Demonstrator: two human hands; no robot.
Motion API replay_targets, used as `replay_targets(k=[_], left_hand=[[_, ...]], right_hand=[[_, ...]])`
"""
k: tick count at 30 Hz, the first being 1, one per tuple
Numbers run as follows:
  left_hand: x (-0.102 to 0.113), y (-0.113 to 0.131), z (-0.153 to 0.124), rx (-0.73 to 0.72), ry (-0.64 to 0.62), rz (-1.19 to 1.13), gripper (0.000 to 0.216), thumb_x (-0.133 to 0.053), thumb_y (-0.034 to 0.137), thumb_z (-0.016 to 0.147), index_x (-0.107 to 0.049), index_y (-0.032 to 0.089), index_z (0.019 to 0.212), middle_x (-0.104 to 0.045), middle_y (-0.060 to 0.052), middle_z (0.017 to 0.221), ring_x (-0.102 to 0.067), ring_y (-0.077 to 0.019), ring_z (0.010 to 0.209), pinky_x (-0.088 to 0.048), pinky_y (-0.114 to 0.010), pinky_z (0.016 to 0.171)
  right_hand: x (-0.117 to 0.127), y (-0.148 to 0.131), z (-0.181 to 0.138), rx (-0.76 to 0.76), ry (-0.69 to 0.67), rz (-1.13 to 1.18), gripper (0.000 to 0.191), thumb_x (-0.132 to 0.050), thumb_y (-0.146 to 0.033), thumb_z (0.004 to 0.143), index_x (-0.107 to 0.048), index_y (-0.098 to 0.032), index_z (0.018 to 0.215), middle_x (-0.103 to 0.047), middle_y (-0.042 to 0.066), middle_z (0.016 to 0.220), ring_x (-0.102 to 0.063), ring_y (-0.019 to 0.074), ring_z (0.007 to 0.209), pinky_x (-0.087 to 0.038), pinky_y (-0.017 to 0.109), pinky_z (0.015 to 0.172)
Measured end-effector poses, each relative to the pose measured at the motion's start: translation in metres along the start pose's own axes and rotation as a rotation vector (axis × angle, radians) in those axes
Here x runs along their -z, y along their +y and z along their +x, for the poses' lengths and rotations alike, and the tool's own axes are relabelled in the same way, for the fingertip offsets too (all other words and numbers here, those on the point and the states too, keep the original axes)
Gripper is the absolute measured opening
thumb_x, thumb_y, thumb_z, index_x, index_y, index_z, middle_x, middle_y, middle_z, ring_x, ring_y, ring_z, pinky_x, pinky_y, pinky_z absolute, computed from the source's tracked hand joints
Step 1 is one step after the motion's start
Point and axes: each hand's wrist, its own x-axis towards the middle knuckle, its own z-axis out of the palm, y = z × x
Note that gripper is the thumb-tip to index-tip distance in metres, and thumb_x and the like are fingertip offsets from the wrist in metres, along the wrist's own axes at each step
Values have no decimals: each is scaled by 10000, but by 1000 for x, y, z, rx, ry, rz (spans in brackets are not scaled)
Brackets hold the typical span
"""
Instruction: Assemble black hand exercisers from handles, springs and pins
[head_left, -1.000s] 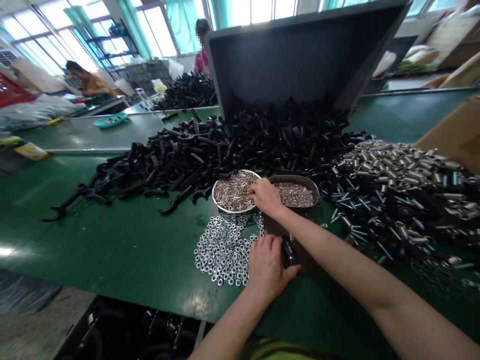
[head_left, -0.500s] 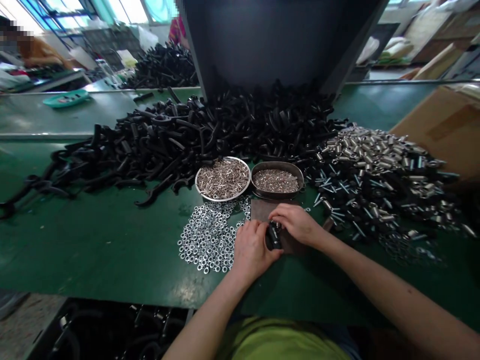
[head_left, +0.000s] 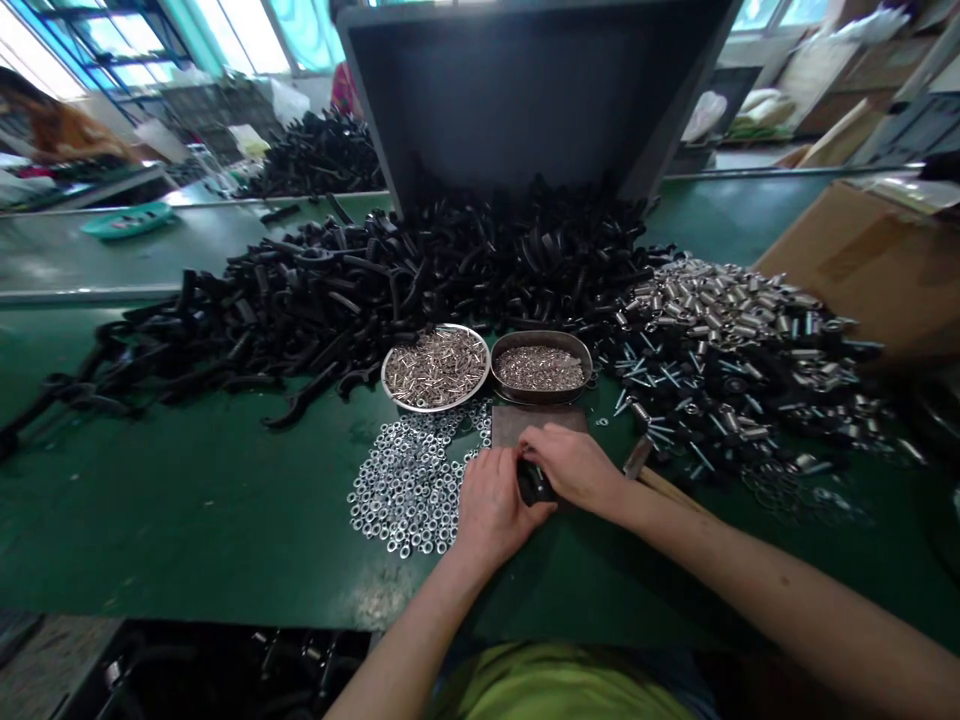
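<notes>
My left hand (head_left: 491,505) is closed around a small black part (head_left: 534,484), thumb on its near side, and holds it over a flat metal plate (head_left: 507,424). With fingertips pinched together, my right hand (head_left: 574,466) touches the far end of that part; whatever lies between those fingertips is hidden. Just left of my left hand spread many shiny metal washers (head_left: 409,490). Beyond the plate stand a round dish of small metal pins (head_left: 437,368) and an oval tin of tiny metal pieces (head_left: 541,367).
A hammer (head_left: 639,457) lies partly under my right forearm. Black curved parts (head_left: 322,270) are heaped before a large grey bin (head_left: 525,100). Springs (head_left: 712,300) and screws (head_left: 660,375) pile up at right, near a cardboard box (head_left: 862,260). Another person (head_left: 67,125) sits far left.
My right hand has moved slightly left and closer to my left hand, covering more of the black part. The view has shifted a little, and the hammer shows more.
</notes>
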Motion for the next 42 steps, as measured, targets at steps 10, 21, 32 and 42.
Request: replay_targets(k=[10, 21, 32, 42], left_hand=[[6, -1, -2, -99, -61, 11, 641, -722, 440, 675, -487, 264, 1245, -562, -57, 1036, -505, -249, 945, -414, -394, 823], [7, -2, 2, -100, -61, -28, 623, -718, 436, 677, -514, 210, 1220, -580, -78, 1026, -510, -255, 960, -441, -397, 836], [20, 1, 11, 448, -2, -922, 590, -773, 411, 609, -611, 185, 1130, -647, -71, 1008, -593, -217, 943, -438, -337, 866], [33, 8, 0, 904, -141, -2007, 295, -574, 406, 820, -590, 131, 922, -648, -59, 742, -627, -139, 617, -537, -292, 662]], right_hand=[[35, 78, 88, -319, -15, -70, 155, -682, -203, 692, -727, -222, 839, -707, 38, 867, -614, 202, 886, -420, 255, 730], [26, 89, 91, -415, 80, 8, 95, -630, -217, 742, -716, -198, 779, -709, 45, 815, -632, 192, 832, -428, 253, 704], [44, 78, 59, -389, 306, 352, 169, -597, -242, 767, -729, -162, 837, -681, 12, 646, -615, 135, 597, -467, 256, 640], [12, 9, -11, -390, 349, 1094, 194, -729, -320, 629, -619, -166, 673, -617, -18, 590, -588, 127, 519, -479, 272, 556]])
